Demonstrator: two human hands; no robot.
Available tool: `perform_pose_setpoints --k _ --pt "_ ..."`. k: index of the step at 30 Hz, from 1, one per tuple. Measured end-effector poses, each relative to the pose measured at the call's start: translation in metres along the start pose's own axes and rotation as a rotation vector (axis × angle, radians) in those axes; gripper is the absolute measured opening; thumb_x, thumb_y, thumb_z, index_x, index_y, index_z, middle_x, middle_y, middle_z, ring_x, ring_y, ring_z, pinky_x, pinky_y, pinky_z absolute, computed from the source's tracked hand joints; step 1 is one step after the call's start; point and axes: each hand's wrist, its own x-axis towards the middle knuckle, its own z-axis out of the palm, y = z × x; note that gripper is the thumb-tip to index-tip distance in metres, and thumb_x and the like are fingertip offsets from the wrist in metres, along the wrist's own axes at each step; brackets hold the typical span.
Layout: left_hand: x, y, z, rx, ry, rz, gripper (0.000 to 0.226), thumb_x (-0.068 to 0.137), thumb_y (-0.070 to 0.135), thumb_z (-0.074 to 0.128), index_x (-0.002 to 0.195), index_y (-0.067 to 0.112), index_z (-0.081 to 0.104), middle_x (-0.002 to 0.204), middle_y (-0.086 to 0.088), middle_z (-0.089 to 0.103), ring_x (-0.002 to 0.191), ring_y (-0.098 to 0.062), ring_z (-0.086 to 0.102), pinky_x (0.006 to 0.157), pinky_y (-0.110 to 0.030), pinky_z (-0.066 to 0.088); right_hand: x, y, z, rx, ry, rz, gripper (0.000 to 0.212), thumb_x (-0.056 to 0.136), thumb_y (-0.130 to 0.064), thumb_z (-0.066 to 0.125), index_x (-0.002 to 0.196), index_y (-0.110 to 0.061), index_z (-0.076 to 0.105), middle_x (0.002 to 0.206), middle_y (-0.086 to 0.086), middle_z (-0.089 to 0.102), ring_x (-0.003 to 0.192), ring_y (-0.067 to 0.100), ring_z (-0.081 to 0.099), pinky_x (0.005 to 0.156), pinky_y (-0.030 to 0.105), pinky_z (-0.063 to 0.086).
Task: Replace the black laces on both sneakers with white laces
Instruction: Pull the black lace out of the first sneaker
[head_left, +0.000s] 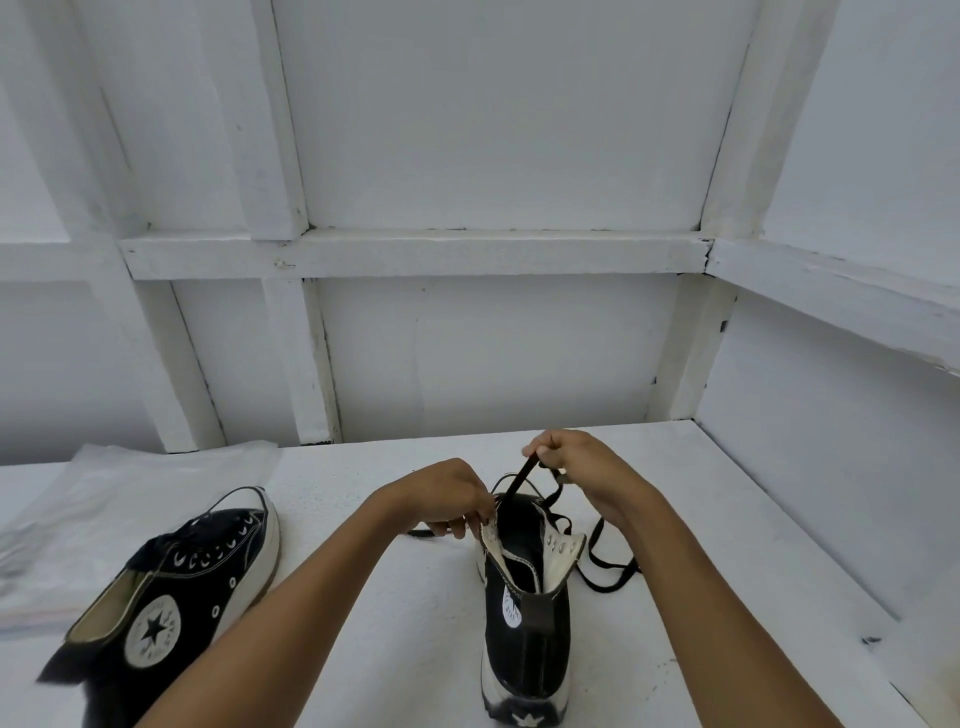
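Right hand (576, 470) is raised above the toe end of the upright sneaker (524, 613), fingers closed in a pinch on a strand of the black lace (517, 480), which runs taut from the pinch down to the eyelet area. Left hand (447, 499) is curled at the left eyelet flap of the same sneaker, fingertips gripping the flap's edge beside the tongue. This sneaker stands on its sole on the white table (415, 597), heel toward the person, flaps spread open, pale lining exposed. Loose lengths of the black lace lie in loops on the table just right of the shoe; one end also lies under the left hand. Second sneaker (176, 587) lies tilted on its side to the left, well apart from the first, star patch facing up, with a thin black lace in its eyelets. Clear plastic bag (104, 499) lies behind and beside it.
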Motion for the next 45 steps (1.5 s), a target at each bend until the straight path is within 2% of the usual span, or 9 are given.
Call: perform_pose_setpoints --k 3,6,10,16,25,32,35,40,45 --pt "-0.001 0.0 0.0 0.007 -0.002 0.0 0.027 0.087 0.01 0.056 0.061 0.014 0.062 0.047 0.009 0.058 0.049 -0.008 0.052 0.05 -0.021 0.037 -0.002 -0.002 0.0 0.297 -0.045 -0.056 0.029 0.103 -0.003 0.034 0.082 -0.013 0.052 0.103 0.009 0.074 0.107 0.017 0.062 0.095 0.037 0.042" --pt "0.0 -0.001 0.0 0.0 -0.002 -0.002 0.026 0.087 0.011 0.057 0.062 0.014 0.064 0.053 0.007 0.06 0.053 -0.011 0.053 0.052 -0.022 0.039 -0.001 -0.004 0.001 0.605 -0.036 -0.015 0.028 0.102 0.0 0.03 0.082 -0.007 0.049 0.065 0.011 0.063 0.067 0.029 0.062 0.076 0.036 0.052" --pt "0.001 -0.001 0.001 -0.004 0.011 -0.002 0.027 0.089 0.013 0.057 0.062 0.014 0.064 0.059 0.004 0.061 0.056 -0.011 0.054 0.05 -0.019 0.04 0.0 0.001 0.001 0.15 0.013 0.049 0.013 0.095 -0.013 0.051 0.085 -0.009 0.06 0.053 -0.003 0.04 0.046 0.012 0.034 0.049 0.022 0.029" --pt "0.003 -0.001 0.001 -0.002 0.004 -0.003 0.029 0.087 0.013 0.057 0.059 0.016 0.062 0.054 0.007 0.06 0.056 -0.012 0.055 0.051 -0.021 0.039 -0.004 0.006 0.013 -0.475 -0.141 -0.009 0.009 0.08 -0.019 0.076 0.082 -0.011 0.078 0.081 -0.003 0.072 0.069 0.006 0.058 0.059 0.019 0.043" --pt "0.003 -0.003 0.0 0.005 0.009 0.002 0.027 0.088 0.014 0.057 0.062 0.015 0.064 0.067 0.0 0.063 0.06 -0.013 0.057 0.052 -0.019 0.042 -0.004 -0.003 0.015 -0.425 0.046 -0.063 0.017 0.091 -0.018 0.055 0.079 -0.028 0.061 0.116 -0.012 0.061 0.116 0.02 0.049 0.098 0.04 0.039" --pt "0.003 -0.003 0.0 0.009 0.003 0.01 0.02 0.089 0.016 0.057 0.071 0.013 0.066 0.071 0.001 0.065 0.061 -0.011 0.059 0.054 -0.02 0.043 -0.003 -0.004 0.011 0.312 0.047 -0.069 0.017 0.099 -0.003 0.041 0.085 -0.01 0.046 0.067 0.006 0.057 0.049 0.019 0.055 0.058 0.031 0.044" --pt "0.004 -0.003 0.001 0.021 0.007 0.013 0.022 0.091 0.016 0.056 0.072 0.013 0.067 0.071 0.001 0.066 0.062 -0.01 0.058 0.055 -0.02 0.043 -0.004 0.0 0.009 -0.008 0.03 -0.018 0.008 0.095 -0.016 0.053 0.088 -0.013 0.054 0.062 -0.005 0.048 0.043 0.006 0.036 0.046 0.019 0.031" --pt "0.004 -0.004 0.001 0.026 0.004 0.018 0.023 0.09 0.015 0.056 0.069 0.014 0.066 0.07 0.001 0.066 0.062 -0.01 0.059 0.054 -0.02 0.043 -0.004 0.007 0.012 -0.527 -0.157 -0.041 0.011 0.081 -0.026 0.075 0.085 -0.016 0.074 0.082 -0.003 0.068 0.069 0.009 0.057 0.059 0.02 0.044" --pt "0.004 -0.005 0.001 0.016 0.009 0.018 0.024 0.09 0.015 0.056 0.068 0.015 0.066 0.07 0.002 0.066 0.062 -0.01 0.059 0.054 -0.02 0.044 -0.004 0.009 0.016 -0.506 -0.118 -0.077 0.005 0.083 -0.022 0.073 0.08 -0.019 0.071 0.073 -0.009 0.062 0.062 0.005 0.052 0.055 0.016 0.039"
